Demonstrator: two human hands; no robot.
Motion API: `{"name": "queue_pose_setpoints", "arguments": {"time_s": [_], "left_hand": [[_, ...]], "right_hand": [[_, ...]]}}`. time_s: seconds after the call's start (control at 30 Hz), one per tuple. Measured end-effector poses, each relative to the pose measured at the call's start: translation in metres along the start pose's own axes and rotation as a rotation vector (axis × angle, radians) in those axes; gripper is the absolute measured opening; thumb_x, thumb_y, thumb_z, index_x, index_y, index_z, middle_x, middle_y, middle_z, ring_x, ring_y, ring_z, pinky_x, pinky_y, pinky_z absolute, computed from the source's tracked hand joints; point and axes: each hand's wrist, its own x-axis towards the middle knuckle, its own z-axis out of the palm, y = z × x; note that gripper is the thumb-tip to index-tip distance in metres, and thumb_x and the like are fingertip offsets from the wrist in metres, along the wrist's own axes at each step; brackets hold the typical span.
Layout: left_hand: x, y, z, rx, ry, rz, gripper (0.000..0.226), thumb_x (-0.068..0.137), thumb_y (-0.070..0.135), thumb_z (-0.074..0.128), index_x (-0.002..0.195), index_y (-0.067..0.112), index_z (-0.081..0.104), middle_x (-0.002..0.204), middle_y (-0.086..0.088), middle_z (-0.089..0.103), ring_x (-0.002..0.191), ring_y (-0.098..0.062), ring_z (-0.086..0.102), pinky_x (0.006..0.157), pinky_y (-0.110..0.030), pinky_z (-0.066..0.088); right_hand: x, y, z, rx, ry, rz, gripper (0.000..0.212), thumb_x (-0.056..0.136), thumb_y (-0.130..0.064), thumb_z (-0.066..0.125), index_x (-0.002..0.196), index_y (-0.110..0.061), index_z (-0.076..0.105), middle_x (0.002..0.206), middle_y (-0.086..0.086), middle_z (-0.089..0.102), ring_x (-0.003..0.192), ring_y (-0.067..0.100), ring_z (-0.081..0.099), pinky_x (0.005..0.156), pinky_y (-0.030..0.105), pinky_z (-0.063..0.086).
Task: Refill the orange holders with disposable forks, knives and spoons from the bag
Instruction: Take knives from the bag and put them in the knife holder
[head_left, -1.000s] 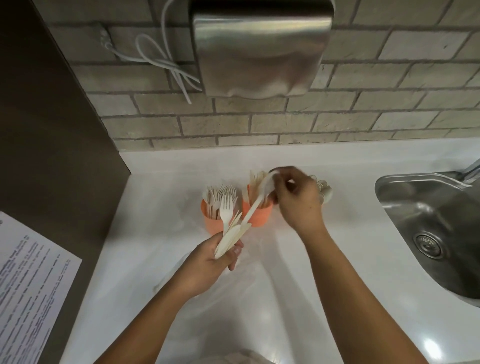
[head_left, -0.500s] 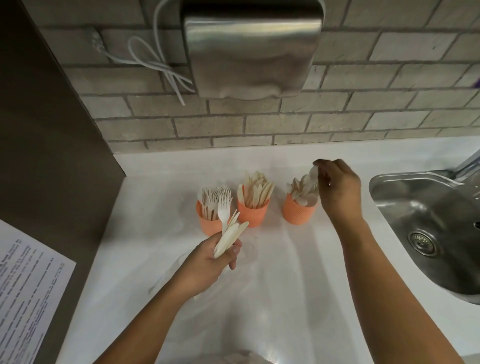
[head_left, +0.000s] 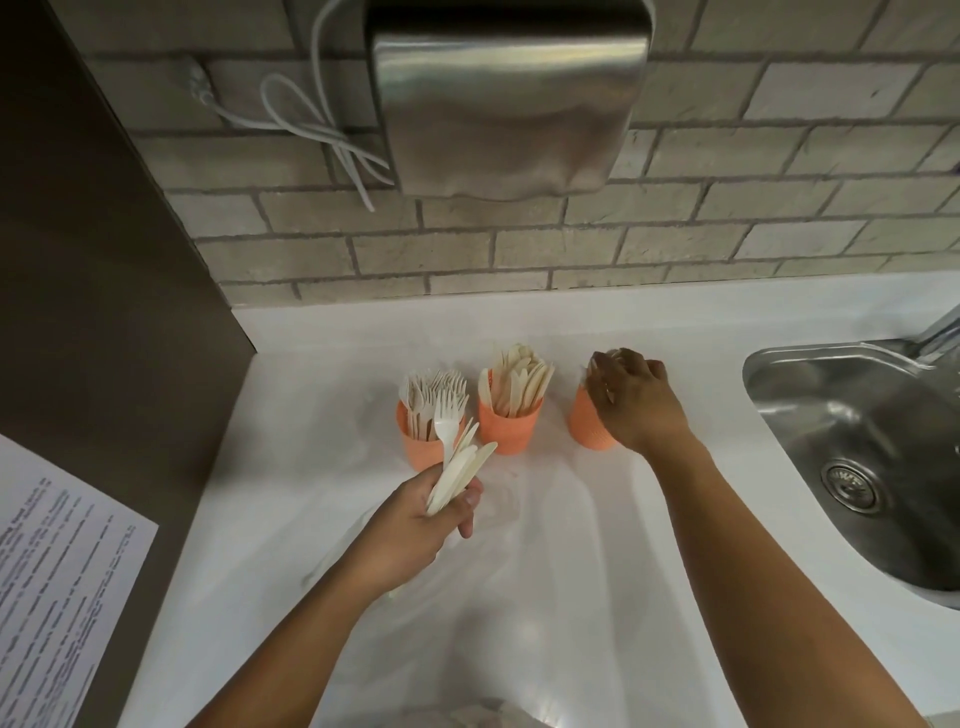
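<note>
Change: right hand lowered over right holder | left hand keeps cutlery

Your three holders, the left one, the middle one and the right one, are all the same salmon orange. The bundle of cutlery in your left hand is pale cream, but its fork is a brighter white. The table is white and the wall is grey-beige brick with darker grout lines. The metal box and the sink are silver, the cable is white, the side panel is dark brown, and the paper is white with black print.
</note>
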Motion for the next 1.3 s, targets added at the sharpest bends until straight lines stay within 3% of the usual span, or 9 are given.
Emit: {"name": "queue_pose_setpoints", "arguments": {"time_s": [0.2,0.37,0.47,0.57,0.67,0.83,0.97,1.1,1.3], "left_hand": [[0.0,-0.001,0.0,-0.065,-0.004,0.004,0.013,0.106,0.024,0.058,0.1,0.03,0.067,0.075,0.002,0.067,0.054,-0.016,0.033,0.05,-0.03,0.029],[-0.002,-0.001,-0.004,-0.097,-0.012,0.016,0.012,0.106,0.029,0.059,0.1,0.034,0.068,0.076,0.001,0.067,0.053,-0.017,0.031,0.051,-0.031,0.027],[-0.004,0.0,-0.008,-0.146,-0.009,0.007,0.011,0.107,0.031,0.06,0.101,0.034,0.068,0.078,0.0,0.067,0.053,-0.017,0.031,0.051,-0.03,0.026],[-0.004,0.001,-0.011,-0.204,-0.004,0.008,0.009,0.107,0.028,0.059,0.104,0.027,0.068,0.078,-0.002,0.065,0.051,-0.016,0.031,0.05,-0.03,0.026],[-0.006,0.001,-0.013,-0.237,-0.018,0.011,0.014,0.106,0.026,0.06,0.11,0.014,0.063,0.079,-0.005,0.062,0.047,-0.014,0.031,0.048,-0.027,0.025],[-0.012,0.001,-0.019,-0.418,-0.162,-0.041,0.019,0.097,0.031,0.066,0.103,0.014,0.06,0.074,-0.003,0.055,0.043,-0.011,0.028,0.042,-0.023,0.023],[-0.015,-0.001,-0.024,-0.474,-0.257,-0.062,0.019,0.096,0.031,0.067,0.101,0.014,0.06,0.074,-0.006,0.055,0.04,-0.01,0.032,0.041,-0.021,0.03],[-0.017,-0.005,-0.028,-0.514,-0.307,-0.081,0.021,0.096,0.029,0.068,0.104,0.013,0.059,0.071,-0.004,0.049,0.039,-0.008,0.031,0.04,-0.02,0.029],[-0.018,-0.008,-0.032,-0.556,-0.326,-0.086,0.034,0.087,0.036,0.075,0.105,0.013,0.058,0.072,-0.004,0.05,0.039,-0.007,0.03,0.038,-0.018,0.032]], "right_hand": [[0.0,-0.008,0.015,-0.156,-0.041,0.094,0.062,0.1,-0.053,0.017,0.126,-0.015,0.058,0.121,0.016,0.065,0.099,0.041,0.058,0.078,0.042,0.034],[-0.011,-0.044,-0.023,-0.058,0.033,0.241,0.056,0.101,-0.051,0.044,0.15,-0.025,0.043,0.155,0.018,0.037,0.133,0.05,0.04,0.101,0.06,0.04],[-0.021,-0.077,-0.05,0.227,0.237,0.06,0.046,0.094,-0.044,0.05,0.129,-0.019,0.064,0.135,0.011,0.053,0.122,0.035,0.048,0.097,0.052,0.047],[-0.037,-0.118,-0.079,0.729,-0.124,-0.064,0.03,0.092,-0.033,0.052,0.101,-0.015,0.075,0.096,-0.011,0.066,0.091,0.008,0.063,0.085,0.034,0.051],[-0.056,-0.149,-0.073,0.963,-0.489,-0.177,0.012,0.099,-0.02,0.067,0.111,-0.017,0.071,0.078,-0.018,0.067,0.07,0.007,0.063,0.07,0.023,0.052],[-0.067,-0.168,-0.05,1.342,-0.417,-0.017,0.031,0.094,0.002,0.069,0.122,-0.008,0.064,0.076,-0.008,0.062,0.063,0.016,0.058,0.063,0.029,0.051],[-0.07,-0.177,-0.046,1.433,-0.433,0.011,0.036,0.099,0.001,0.062,0.133,-0.01,0.062,0.08,0.002,0.057,0.067,0.02,0.06,0.067,0.029,0.052],[-0.066,-0.177,-0.047,1.42,-0.493,-0.066,0.016,0.103,-0.006,0.058,0.115,-0.005,0.069,0.076,0.02,0.055,0.064,0.024,0.054,0.059,0.029,0.046],[-0.058,-0.175,-0.046,1.466,-0.422,0.015,0.016,0.104,-0.005,0.056,0.105,0.004,0.07,0.073,0.018,0.061,0.061,0.02,0.055,0.057,0.027,0.045]]}}
